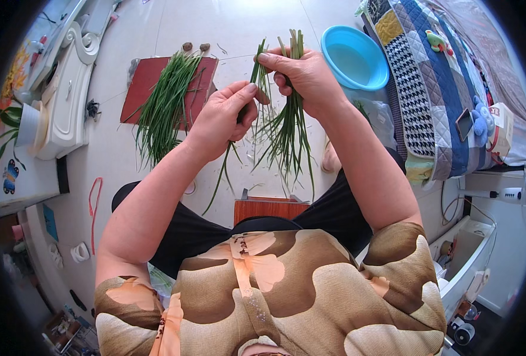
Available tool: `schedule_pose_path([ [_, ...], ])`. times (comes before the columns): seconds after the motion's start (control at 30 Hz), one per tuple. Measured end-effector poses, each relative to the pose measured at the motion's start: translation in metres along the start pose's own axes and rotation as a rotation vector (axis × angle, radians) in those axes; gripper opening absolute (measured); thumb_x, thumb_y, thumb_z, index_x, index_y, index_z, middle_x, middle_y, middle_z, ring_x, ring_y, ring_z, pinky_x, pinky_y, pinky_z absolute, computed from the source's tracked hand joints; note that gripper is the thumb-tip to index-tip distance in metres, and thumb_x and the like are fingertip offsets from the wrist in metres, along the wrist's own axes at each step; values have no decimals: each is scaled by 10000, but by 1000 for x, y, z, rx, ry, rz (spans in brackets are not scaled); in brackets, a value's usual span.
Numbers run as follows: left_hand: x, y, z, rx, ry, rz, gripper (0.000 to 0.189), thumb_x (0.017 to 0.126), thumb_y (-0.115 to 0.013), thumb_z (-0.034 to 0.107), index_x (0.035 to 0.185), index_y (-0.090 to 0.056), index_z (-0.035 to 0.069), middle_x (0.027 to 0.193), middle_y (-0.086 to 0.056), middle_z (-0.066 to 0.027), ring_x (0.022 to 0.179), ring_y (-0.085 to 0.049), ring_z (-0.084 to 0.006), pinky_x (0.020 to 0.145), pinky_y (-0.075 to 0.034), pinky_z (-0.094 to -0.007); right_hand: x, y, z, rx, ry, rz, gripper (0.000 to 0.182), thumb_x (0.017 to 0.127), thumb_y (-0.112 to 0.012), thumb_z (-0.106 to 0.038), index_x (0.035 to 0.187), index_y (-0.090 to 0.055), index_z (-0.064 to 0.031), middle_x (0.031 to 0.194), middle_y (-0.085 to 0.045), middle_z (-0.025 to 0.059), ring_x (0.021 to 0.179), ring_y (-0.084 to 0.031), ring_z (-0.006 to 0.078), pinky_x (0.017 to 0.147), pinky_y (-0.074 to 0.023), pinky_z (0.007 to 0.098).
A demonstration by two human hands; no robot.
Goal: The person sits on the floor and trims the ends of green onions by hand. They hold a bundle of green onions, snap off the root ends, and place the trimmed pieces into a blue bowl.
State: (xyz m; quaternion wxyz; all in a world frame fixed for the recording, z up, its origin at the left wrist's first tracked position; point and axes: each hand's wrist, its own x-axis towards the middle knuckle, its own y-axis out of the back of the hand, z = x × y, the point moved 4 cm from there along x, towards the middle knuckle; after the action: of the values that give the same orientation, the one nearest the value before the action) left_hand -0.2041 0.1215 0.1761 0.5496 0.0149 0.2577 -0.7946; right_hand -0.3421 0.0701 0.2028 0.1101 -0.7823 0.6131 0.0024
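Green leafy stalks that look like garlic chives fill both hands. My right hand [312,76] grips a bunch of chives [295,122], cut ends up and leaf tips hanging down. Its thumb and forefinger also pinch thin stalks [258,66] beside the bunch. Just left of and below it, my left hand [225,111] has its thumb and forefinger at those stalks. A few long leaves [221,178] dangle beneath the left palm. A larger pile of chives [167,104] lies across a dark red board [134,91] to the left.
Trimmed bits [249,147] litter the tiled floor. A blue basin [351,33] stands at upper right, beside a bed with a patchwork quilt [423,80]. Two brown clumps [204,47] lie beyond the board. A reddish wooden stool [263,211] is between my legs. A white cabinet [67,98] stands left.
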Motion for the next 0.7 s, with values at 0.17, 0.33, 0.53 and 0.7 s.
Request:
schedule_pose_path([
  [0.17,0,0,0,36,13,-38,252,962,-416,247,859,-540,54,526,-398,29,378,-268,-41,344,-204,-202,-1,-2,0,-36,6,-14,207,791,-713,-196,881,-648,-23,582,-513,-33,465,-435,29,420,-319,180],
  [0.33,0,-1,0,63,12,-42,205,961,-419,225,877,-523,70,520,-400,33,372,-255,-37,345,-181,-200,-1,-2,2,-14,-3,-36,200,785,-716,-189,868,-648,-19,586,-519,-24,472,-443,38,424,-334,184],
  [0.53,0,-2,-1,83,43,-8,195,959,-422,220,871,-520,76,517,-398,38,376,-260,-33,345,-186,-195,-1,-1,4,-22,-33,-49,192,781,-714,-171,856,-641,-11,606,-531,-6,497,-463,47,432,-354,189],
  [0.7,0,3,-2,37,45,-44,236,957,-432,234,846,-540,56,519,-391,36,387,-268,-37,350,-207,-197,7,8,3,89,19,43,185,799,-700,-171,889,-633,-23,651,-528,-27,506,-448,34,429,-341,179],
])
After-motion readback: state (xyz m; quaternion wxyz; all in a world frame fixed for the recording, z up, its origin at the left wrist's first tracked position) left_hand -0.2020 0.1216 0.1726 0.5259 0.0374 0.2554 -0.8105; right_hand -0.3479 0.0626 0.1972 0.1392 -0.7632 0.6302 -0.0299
